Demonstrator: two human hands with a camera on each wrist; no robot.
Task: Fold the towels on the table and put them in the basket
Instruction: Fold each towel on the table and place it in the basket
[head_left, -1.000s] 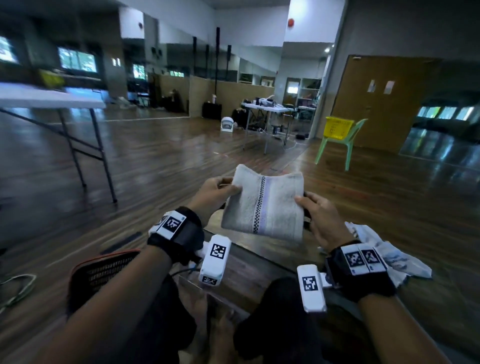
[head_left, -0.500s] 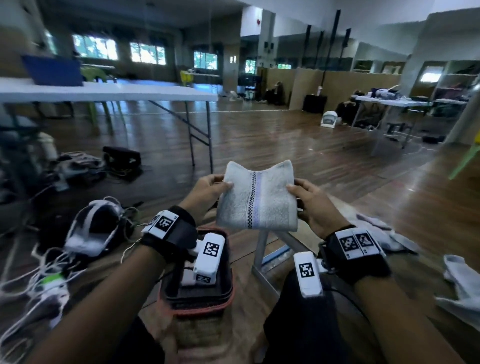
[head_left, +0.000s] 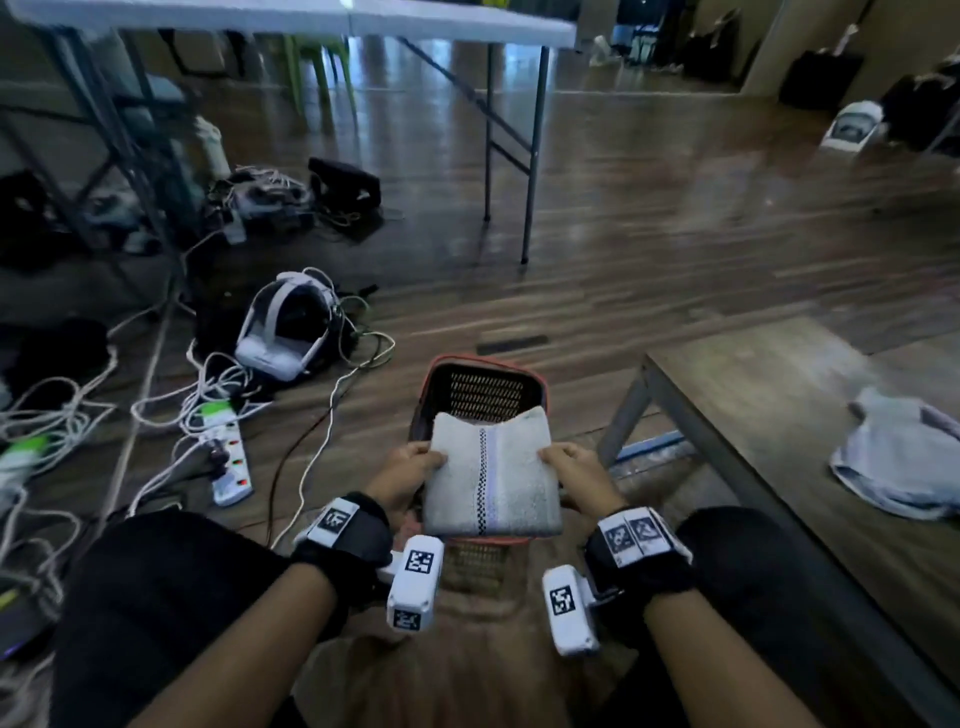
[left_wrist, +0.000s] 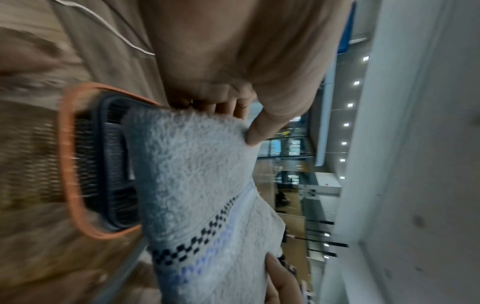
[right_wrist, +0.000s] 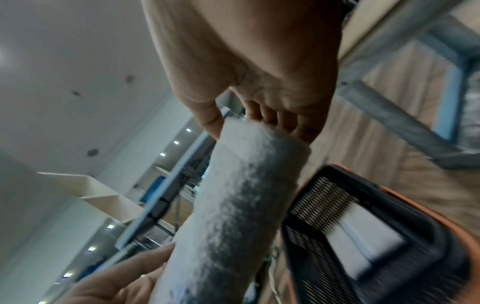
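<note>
A folded white towel (head_left: 491, 475) with a black checked line and a pale purple stripe hangs between my two hands, just above the dark basket (head_left: 485, 392) with an orange rim on the floor. My left hand (head_left: 410, 475) pinches its left edge, thumb on top. My right hand (head_left: 574, 475) pinches its right edge the same way. The left wrist view shows the towel (left_wrist: 197, 185) in front of the basket (left_wrist: 72, 164). In the right wrist view the towel (right_wrist: 233, 205) hangs beside the basket (right_wrist: 363, 246), which holds a folded white cloth (right_wrist: 363, 232).
A low wooden table (head_left: 779, 415) stands at the right with a crumpled pale towel (head_left: 898, 457) on it. Cables, a power strip (head_left: 226, 452) and a white headset (head_left: 285, 332) litter the floor at the left. A white folding table (head_left: 311, 15) stands behind.
The view has swung left and down. Both hands have carried the folded towel from above the table over to the basket and lowered it over the opening.
</note>
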